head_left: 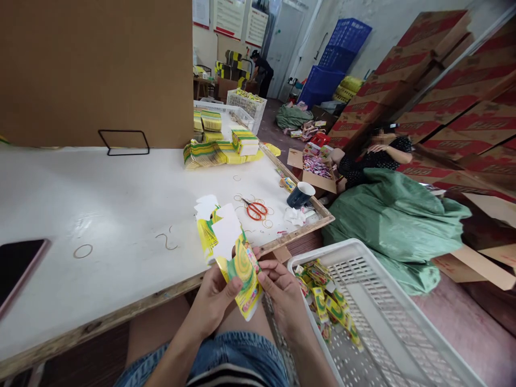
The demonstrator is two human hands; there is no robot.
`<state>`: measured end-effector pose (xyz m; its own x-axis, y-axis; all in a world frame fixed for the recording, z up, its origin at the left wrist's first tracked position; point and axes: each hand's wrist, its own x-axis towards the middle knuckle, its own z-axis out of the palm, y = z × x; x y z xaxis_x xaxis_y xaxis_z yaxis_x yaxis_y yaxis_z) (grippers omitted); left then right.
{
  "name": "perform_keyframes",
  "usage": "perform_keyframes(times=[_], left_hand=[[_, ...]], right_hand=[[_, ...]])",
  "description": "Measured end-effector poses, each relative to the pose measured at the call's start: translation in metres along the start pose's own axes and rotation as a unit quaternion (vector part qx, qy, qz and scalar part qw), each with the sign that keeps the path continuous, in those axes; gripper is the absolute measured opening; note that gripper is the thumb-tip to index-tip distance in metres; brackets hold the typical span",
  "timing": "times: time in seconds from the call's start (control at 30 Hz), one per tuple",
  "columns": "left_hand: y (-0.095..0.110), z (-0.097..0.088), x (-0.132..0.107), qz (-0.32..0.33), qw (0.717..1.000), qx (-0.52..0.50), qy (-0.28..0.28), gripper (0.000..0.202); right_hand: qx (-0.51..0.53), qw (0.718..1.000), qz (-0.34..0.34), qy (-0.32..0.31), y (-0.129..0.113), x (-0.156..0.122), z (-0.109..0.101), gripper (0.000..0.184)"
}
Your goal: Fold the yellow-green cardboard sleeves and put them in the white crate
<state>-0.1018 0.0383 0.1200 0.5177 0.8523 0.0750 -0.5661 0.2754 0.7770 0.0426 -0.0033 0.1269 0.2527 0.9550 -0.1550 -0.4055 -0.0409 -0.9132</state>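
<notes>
Both my hands hold a yellow-green printed carton blank over my lap, just below the table's front edge. My left hand grips its left lower side with the thumb on the print. My right hand pinches its right edge. White flaps of the blank stick up over the white table. More flat blanks lie on the table behind it.
A white plastic crate with several folded packets stands at my right. On the table lie red scissors, rubber bands, a dark cup, a phone and stacks of blanks. A seated person works beside green sacks and cartons.
</notes>
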Motion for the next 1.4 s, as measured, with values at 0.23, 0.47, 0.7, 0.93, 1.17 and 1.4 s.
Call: perform_keyframes(times=[0.23, 0.47, 0.7, 0.93, 1.17, 1.4], left_hand=[[0.001, 0.005, -0.003, -0.008, 0.998, -0.046, -0.032, 0.049], [-0.006, 0.013, 0.005, -0.029, 0.997, -0.004, 0.069, 0.033], [-0.006, 0.023, 0.003, 0.002, 0.984, 0.083, 0.156, 0.056], [0.005, 0.017, -0.002, -0.046, 0.983, 0.174, 0.028, 0.051], [0.002, 0.017, -0.007, -0.097, 0.99, 0.081, -0.054, 0.039], [-0.001, 0.02, -0.001, -0.102, 0.99, 0.077, -0.06, 0.061]], right_hand=[[0.025, 1.0, 0.016, -0.002, -0.003, -0.006, 0.002, 0.018], [-0.164, 0.986, -0.025, -0.009, -0.005, -0.014, -0.002, 0.021], [-0.274, 0.957, -0.078, 0.057, -0.003, -0.016, -0.004, 0.019], [-0.231, 0.965, -0.105, -0.069, -0.027, -0.008, -0.017, 0.043], [-0.299, 0.944, -0.073, -0.117, -0.042, -0.006, -0.036, 0.014], [-0.338, 0.93, -0.133, -0.054, -0.038, -0.001, -0.036, 0.019]])
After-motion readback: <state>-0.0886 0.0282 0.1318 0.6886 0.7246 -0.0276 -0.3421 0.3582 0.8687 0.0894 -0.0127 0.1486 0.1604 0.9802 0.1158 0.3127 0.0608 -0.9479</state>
